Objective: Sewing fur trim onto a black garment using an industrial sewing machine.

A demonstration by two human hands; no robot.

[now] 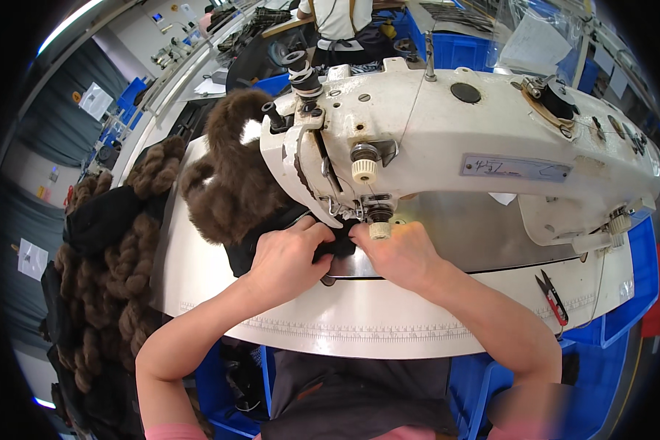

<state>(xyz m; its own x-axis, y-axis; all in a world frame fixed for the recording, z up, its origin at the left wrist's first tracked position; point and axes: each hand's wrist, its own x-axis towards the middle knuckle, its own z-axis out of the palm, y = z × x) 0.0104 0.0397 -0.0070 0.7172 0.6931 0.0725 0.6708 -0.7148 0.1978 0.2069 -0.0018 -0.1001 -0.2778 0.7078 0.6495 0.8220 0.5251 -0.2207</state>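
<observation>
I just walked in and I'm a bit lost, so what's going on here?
A person sits at a white sewing machine. Their left hand grips black fabric just below the needle area, and their right hand has its fingertips at the fabric's edge. Brown fur lies beside it on the white table. Red-handled snips lie toward the right.

It is bright. A long lamp [70, 26] glows far ahead and left of the left hand [286, 257]. Warm light tints the right hand [403, 257]; that arm [517, 330] looks smudgy below. Far around both hands, edges bend into black.
</observation>
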